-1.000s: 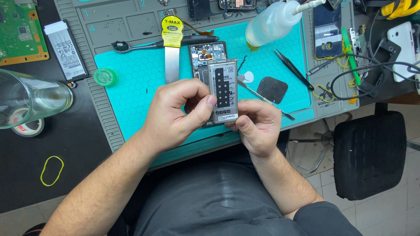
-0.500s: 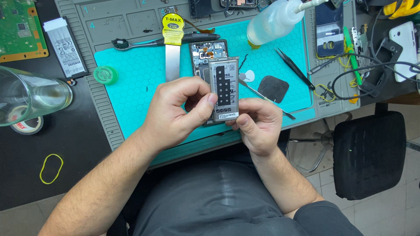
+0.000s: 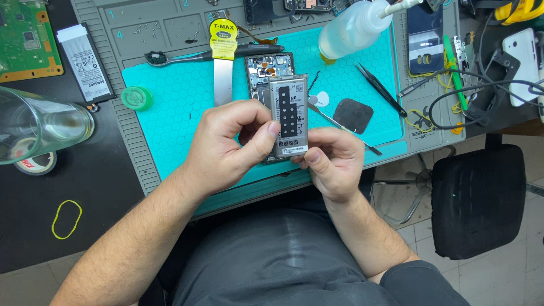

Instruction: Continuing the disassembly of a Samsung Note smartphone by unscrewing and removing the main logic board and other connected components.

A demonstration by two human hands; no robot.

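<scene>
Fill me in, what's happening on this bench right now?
A person at a repair bench holds a flat grey phone battery in both hands: the left hand pinches its side, the right hand grips its lower end. It sits just above an opened phone lying on the teal mat. Tweezers, a squeeze bottle, a metal pry blade and a second battery lie around them.

Battery [image 3: 289,116] over opened phone [image 3: 266,71] mid-mat [image 3: 170,107]; bottle [image 3: 354,28] at back edge, tweezers [image 3: 379,88] right, tape roll [image 3: 136,98] left edge.
</scene>
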